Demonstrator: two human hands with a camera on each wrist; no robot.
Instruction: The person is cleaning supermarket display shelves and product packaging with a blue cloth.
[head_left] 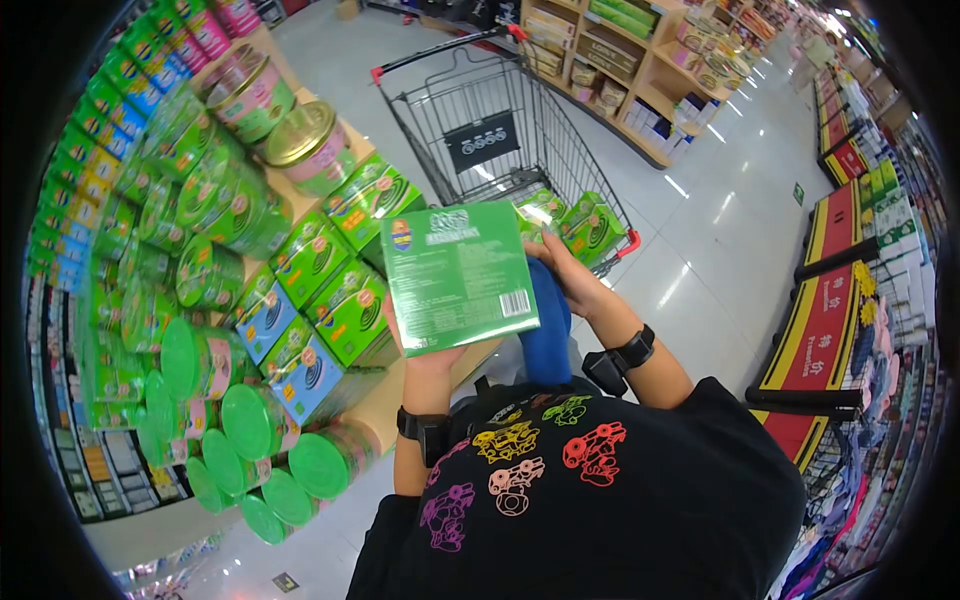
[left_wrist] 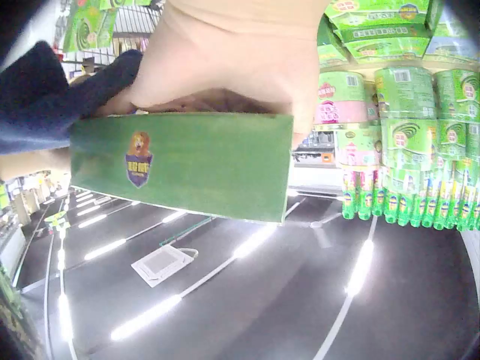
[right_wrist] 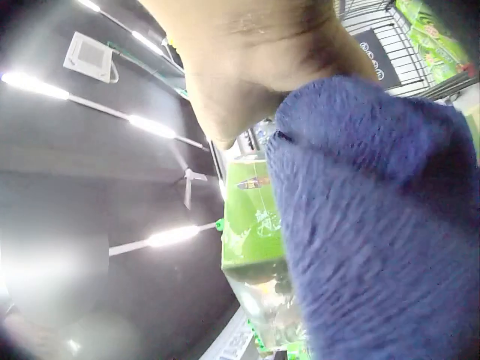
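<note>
A flat green box (head_left: 462, 285) with printed text, a barcode and a small badge is tilted toward the head camera. My left hand (head_left: 432, 358) grips it from below and the left side; most of the fingers are hidden behind it. In the left wrist view, the thumb and fingers of the left hand (left_wrist: 232, 56) curl over the edge of the green box (left_wrist: 187, 165). My right hand (head_left: 572, 278) is at the box's right side and holds a fuzzy blue cloth (head_left: 546, 335). The blue cloth (right_wrist: 375, 217) hides most of that hand's fingers in the right wrist view.
At left, a display table carries green boxes (head_left: 345, 310) with coil pictures, blue boxes (head_left: 305, 375) and green-lidded tubs (head_left: 322, 465). Ahead stands a shopping cart (head_left: 490, 120) holding green packages (head_left: 592, 228). Wooden shelves (head_left: 640, 80) stand beyond; red-signed racks (head_left: 815, 320) line the right.
</note>
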